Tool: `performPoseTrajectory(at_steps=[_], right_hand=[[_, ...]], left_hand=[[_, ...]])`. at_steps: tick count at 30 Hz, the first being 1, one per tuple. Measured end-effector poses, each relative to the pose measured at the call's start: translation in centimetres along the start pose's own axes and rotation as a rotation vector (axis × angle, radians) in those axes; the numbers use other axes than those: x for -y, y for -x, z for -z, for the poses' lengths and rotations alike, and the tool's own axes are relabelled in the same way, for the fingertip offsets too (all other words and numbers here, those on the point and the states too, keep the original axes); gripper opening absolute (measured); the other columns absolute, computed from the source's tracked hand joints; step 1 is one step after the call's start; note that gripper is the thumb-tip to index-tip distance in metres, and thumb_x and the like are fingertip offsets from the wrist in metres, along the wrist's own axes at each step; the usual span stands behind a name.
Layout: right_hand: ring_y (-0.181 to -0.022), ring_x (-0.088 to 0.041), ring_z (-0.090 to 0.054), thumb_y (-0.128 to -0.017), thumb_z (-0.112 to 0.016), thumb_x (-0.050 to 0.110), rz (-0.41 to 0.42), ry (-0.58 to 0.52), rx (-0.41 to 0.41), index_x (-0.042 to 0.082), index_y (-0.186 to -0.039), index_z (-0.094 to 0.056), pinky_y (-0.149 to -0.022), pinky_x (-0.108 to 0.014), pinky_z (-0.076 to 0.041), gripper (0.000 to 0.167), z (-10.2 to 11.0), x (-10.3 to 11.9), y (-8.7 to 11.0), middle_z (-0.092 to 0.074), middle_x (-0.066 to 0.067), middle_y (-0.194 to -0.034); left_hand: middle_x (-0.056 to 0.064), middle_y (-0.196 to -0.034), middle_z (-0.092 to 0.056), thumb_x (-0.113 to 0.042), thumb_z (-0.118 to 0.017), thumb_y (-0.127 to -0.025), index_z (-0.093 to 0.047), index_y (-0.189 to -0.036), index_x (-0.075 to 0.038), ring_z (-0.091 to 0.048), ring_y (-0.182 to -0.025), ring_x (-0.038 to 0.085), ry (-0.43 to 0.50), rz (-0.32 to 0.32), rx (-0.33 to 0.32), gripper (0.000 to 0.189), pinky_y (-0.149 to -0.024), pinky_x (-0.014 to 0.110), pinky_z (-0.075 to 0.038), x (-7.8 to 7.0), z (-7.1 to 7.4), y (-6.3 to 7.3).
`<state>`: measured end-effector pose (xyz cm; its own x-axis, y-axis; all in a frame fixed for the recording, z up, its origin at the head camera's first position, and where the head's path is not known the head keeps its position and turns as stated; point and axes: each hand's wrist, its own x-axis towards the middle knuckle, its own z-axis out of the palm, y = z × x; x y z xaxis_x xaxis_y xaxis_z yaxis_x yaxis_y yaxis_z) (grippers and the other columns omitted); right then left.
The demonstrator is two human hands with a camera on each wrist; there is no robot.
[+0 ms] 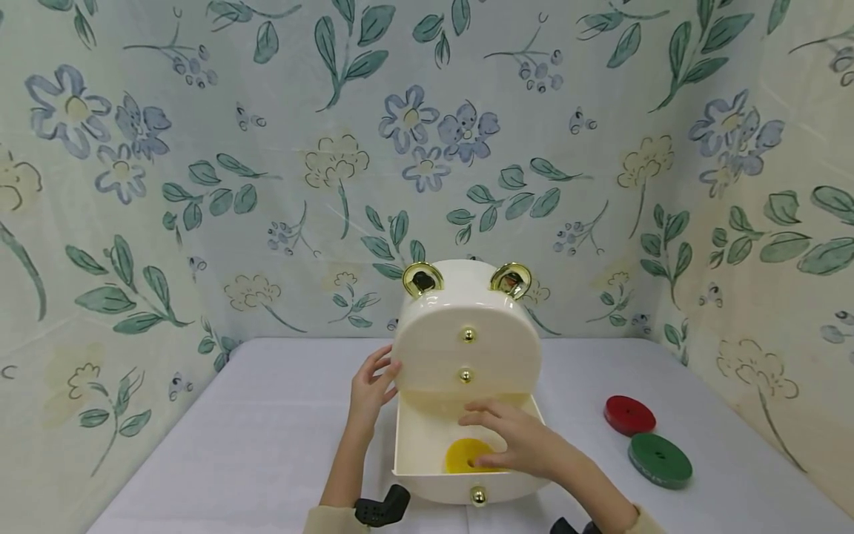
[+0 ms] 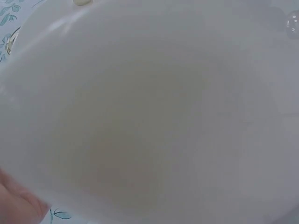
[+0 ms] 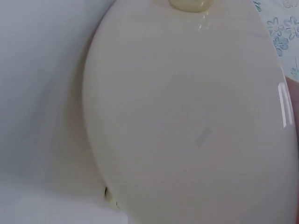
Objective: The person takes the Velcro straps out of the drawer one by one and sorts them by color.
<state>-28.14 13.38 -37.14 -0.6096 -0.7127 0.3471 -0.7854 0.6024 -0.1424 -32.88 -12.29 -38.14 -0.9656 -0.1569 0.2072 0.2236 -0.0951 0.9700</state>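
Observation:
A glossy white drawer box (image 1: 434, 348) with gold knobs and two gold-ringed eyes on top stands on the table, its bottom drawer (image 1: 420, 437) pulled out. Inside the drawer is a yellow flat round disc (image 1: 460, 451) with a small hole in its middle. My right hand (image 1: 517, 437) reaches over the drawer with fingers spread, the thumb tip right at the disc. My left hand (image 1: 368, 389) rests against the box's left side. White surface fills most of both wrist views; a bit of the left hand (image 2: 18, 203) shows at the lower left corner of the left one.
Two more flat round discs, one red (image 1: 630, 415) and one green (image 1: 660, 460), lie on the white-covered table (image 1: 293, 415) to the right of the box. A floral cloth (image 1: 427, 215) hangs behind and along both sides.

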Motion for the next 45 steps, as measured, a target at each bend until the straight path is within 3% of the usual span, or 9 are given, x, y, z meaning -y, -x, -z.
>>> performPoseTrajectory(at_steps=[15, 22, 31, 37, 45], right_hand=[[-0.109, -0.020, -0.053, -0.073, -0.073, 0.027, 0.068, 0.007, 0.184, 0.019, -0.112, -0.061, -0.096, -0.036, -0.043, 0.041, -1.1, -1.0, -0.9, -0.057, -0.003, -0.118], [-0.110, -0.018, -0.052, -0.076, -0.071, 0.027, 0.019, -0.050, 0.250, 0.019, -0.113, -0.061, -0.097, -0.034, -0.043, 0.039, -1.9, -1.2, -1.2, -0.056, 0.001, -0.118], [-0.116, -0.021, -0.049, -0.078, -0.070, 0.027, -0.048, -0.133, 0.283, 0.022, -0.114, -0.061, -0.102, -0.037, -0.039, 0.038, -2.0, -1.1, -1.4, -0.054, -0.002, -0.125], [-0.119, -0.022, -0.050, -0.079, -0.069, 0.023, -0.012, -0.119, 0.281, 0.023, -0.109, -0.065, -0.101, -0.035, -0.040, 0.031, -2.0, -1.0, -1.4, -0.055, -0.003, -0.128], [-0.117, -0.024, -0.050, -0.078, -0.071, 0.025, -0.047, -0.163, 0.286, 0.022, -0.107, -0.065, -0.102, -0.037, -0.039, 0.030, -1.9, -0.8, -1.4, -0.055, -0.004, -0.126]], left_hand=[[0.012, -0.122, -0.052, -0.031, -0.063, -0.085, -0.051, -0.128, -0.017, -0.054, -0.093, 0.012, -0.003, 0.011, -0.007, 0.047, -0.085, 0.041, -0.051, 0.0, -0.1, 0.0], [0.012, -0.122, -0.052, -0.031, -0.064, -0.084, -0.052, -0.127, -0.017, -0.055, -0.093, 0.011, 0.001, 0.004, -0.007, 0.047, -0.084, 0.039, -0.052, -0.1, -0.2, 0.1], [0.017, -0.121, -0.052, -0.024, -0.062, -0.086, -0.051, -0.127, -0.010, -0.055, -0.093, 0.013, -0.007, 0.006, 0.009, 0.044, -0.086, 0.044, -0.050, -1.7, -0.2, 1.0], [0.013, -0.121, -0.052, -0.030, -0.064, -0.085, -0.052, -0.127, -0.015, -0.055, -0.093, 0.013, -0.010, 0.002, -0.003, 0.046, -0.085, 0.043, -0.051, -0.5, 0.0, 0.3], [0.014, -0.121, -0.052, -0.029, -0.063, -0.085, -0.051, -0.127, -0.014, -0.056, -0.092, 0.013, -0.007, 0.012, -0.001, 0.046, -0.086, 0.043, -0.051, -0.1, 0.0, -0.1]])
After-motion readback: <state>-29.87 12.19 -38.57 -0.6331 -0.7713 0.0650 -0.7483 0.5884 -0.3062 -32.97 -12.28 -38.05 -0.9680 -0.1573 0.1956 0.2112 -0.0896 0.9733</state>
